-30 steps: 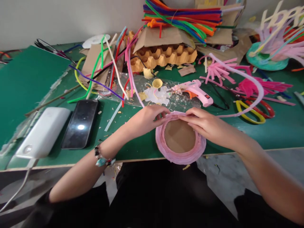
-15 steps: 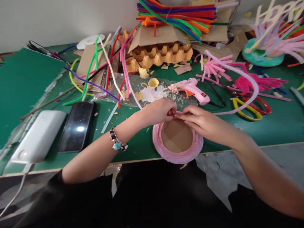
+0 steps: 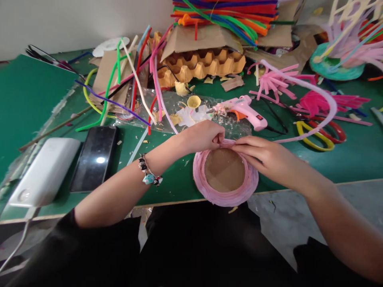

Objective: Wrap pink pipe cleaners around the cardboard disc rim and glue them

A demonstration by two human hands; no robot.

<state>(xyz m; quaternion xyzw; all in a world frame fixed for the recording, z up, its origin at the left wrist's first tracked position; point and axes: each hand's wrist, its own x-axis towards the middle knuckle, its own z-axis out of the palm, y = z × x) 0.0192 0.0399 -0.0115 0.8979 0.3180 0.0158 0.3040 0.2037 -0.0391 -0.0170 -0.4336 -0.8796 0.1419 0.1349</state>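
A round base (image 3: 226, 198) wrapped in pink and lilac pipe cleaners, with a bare brown cardboard middle, rests at the table's front edge. At its far rim, my left hand (image 3: 205, 134) is closed, its fingertips pinching the lilac pipe cleaner against the wrapping. My right hand (image 3: 260, 153) lies just to the right, fingers together and pressed along the same strand and rim. From under that hand, the lilac pipe cleaner (image 3: 330, 105) runs right and curls back in a big loop. The fingertips partly hide the strand where it meets the base.
Behind my hands, a pink glue gun (image 3: 247, 111) lies on clear plastic with scraps. Scissors (image 3: 315, 135) lie right, under the loop. An egg carton (image 3: 203, 65) and bundled pipe cleaners (image 3: 227, 18) stand at the back. Left are a phone (image 3: 95, 159) and a white power bank (image 3: 46, 171).
My right hand has slid slightly to the right along the rim, uncovering a bit of the strand between the hands. The left hand stays at the far rim. The view has shifted a little.
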